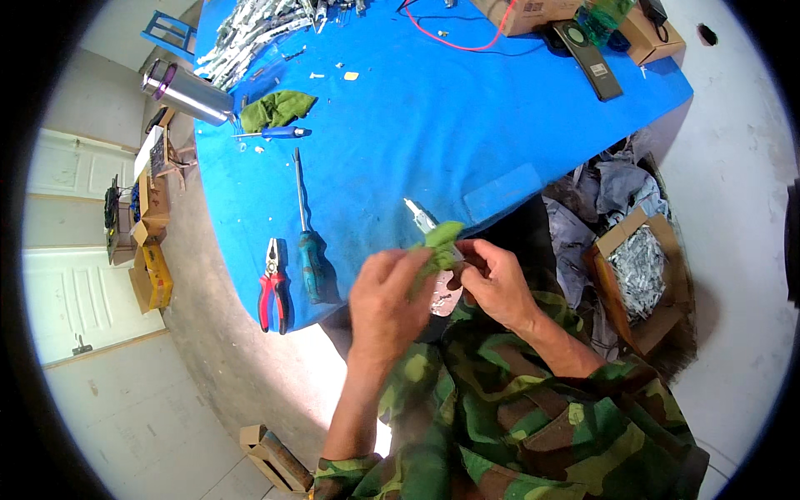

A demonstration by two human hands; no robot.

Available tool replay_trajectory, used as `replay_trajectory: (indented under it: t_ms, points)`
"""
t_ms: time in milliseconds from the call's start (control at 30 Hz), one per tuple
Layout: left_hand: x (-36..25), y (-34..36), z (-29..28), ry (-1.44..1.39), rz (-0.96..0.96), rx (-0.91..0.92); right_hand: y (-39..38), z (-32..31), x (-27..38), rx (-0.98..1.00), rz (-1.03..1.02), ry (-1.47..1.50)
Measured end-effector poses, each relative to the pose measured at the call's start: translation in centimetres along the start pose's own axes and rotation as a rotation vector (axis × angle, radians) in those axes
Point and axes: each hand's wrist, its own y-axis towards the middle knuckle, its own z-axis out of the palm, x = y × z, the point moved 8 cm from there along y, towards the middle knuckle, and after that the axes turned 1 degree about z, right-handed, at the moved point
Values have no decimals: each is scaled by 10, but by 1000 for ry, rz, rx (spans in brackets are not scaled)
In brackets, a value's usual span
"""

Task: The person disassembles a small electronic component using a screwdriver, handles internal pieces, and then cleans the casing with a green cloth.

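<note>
At the near edge of the blue-covered table, my two hands are close together. My left hand (387, 293) is closed on a crumpled green cloth (443, 243). A slim white part (421, 218) with a narrow tip pokes out past the cloth over the table; its other end is hidden. The fingers of my right hand (502, 289) are bent in a pinch against the cloth's right side, and what lies between them is hidden. Below the hands shows a pinkish, spotted surface (444, 296). To the left lie red-handled pliers (272, 292) and a teal-handled screwdriver (310, 262).
A blue screwdriver (283, 132), another green cloth (277, 109) and a steel flask (187, 93) lie at the table's left. Behind them is a heap of white-grey strips (250, 37). A dark handheld device (593, 62) lies far right. A carton of small pale parts (637, 271) stands lower right.
</note>
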Motion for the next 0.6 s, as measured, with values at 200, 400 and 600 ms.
replay_trajectory:
  t_ms: [200, 400, 600]
  points:
    - [-9, 5, 27, 60, 6, 65, -3, -2, 2, 40, -34, -78]
    - [5, 21, 25, 141, 1, -40, -3, 1, 1, 61, 10, 1]
    - [28, 34, 20, 161, -16, -164, -3, 0, -5, 62, 33, 30]
